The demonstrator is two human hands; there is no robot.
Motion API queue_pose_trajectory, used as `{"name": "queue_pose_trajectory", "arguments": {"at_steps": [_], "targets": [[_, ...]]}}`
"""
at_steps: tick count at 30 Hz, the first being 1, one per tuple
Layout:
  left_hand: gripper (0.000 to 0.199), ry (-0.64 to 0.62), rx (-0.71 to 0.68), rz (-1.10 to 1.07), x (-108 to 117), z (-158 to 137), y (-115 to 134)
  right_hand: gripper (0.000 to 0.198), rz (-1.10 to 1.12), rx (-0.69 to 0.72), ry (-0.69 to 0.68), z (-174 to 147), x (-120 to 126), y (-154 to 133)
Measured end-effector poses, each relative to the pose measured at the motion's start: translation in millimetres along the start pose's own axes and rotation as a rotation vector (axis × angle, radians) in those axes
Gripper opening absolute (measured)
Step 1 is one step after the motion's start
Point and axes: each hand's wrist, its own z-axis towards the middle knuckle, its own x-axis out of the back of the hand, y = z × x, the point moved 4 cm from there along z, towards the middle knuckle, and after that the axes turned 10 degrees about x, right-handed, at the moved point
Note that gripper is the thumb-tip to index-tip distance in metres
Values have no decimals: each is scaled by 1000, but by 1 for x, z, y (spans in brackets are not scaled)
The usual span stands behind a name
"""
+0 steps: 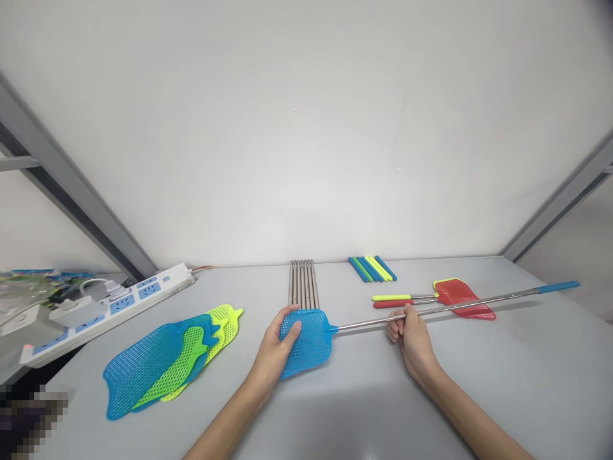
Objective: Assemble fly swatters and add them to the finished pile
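Note:
A blue fly swatter is held across the table, its metal rod stretched out to the right and ending in a blue grip. My left hand is closed on the left edge of its mesh head, thumb on top. Around the middle of the rod, the fingers of my right hand are pinched. Behind the rod lie two swatters, one with a red head and red grip, the other yellow and mostly covered by it. Several bare metal rods lie side by side beyond my left hand.
Loose swatter heads in blue, green and yellow overlap at the left. Several coloured grips lie by the wall. A white power strip with plugged-in adapters runs along the left edge, near metal frame posts.

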Motion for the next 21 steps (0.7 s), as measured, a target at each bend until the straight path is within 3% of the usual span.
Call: {"name": "queue_pose_trajectory", "arguments": {"at_steps": [16,21], "targets": [[40,60,-54,31,-4,-3,1,40,66,-34,-16,-3,-4,-4],[47,80,-12,-58,-3,-5,1,40,74,-72,-15,-3,-4,-2]]}}
